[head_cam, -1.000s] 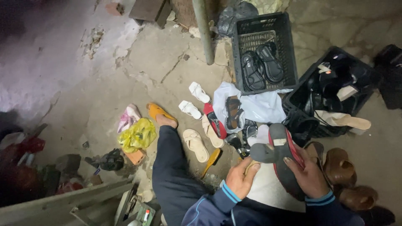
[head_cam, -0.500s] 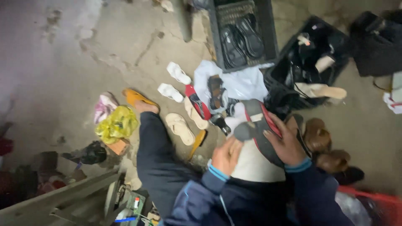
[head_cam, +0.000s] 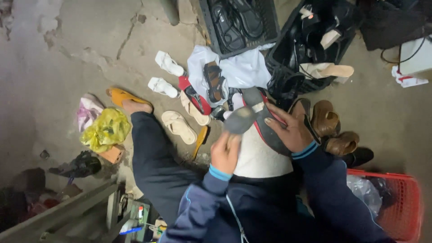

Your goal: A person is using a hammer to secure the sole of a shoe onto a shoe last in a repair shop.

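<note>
I sit on a concrete floor with a white cloth over my lap. A dark sandal with a grey sole and a red edge lies sole-up across it. My right hand grips the sandal from the right side, fingers over the sole. My left hand is curled at the sandal's near end, blurred; I cannot tell what it holds. My outstretched leg in dark trousers ends in an orange slipper.
Loose sandals lie ahead: a white pair, a beige pair, a red one, brown shoes. Black crates of footwear stand beyond. A red basket is at right, a yellow bag at left.
The camera has dipped and swung, so everything shifted up the picture. My hands stayed on the sandal in my lap, and the left hand moved along its near end.
</note>
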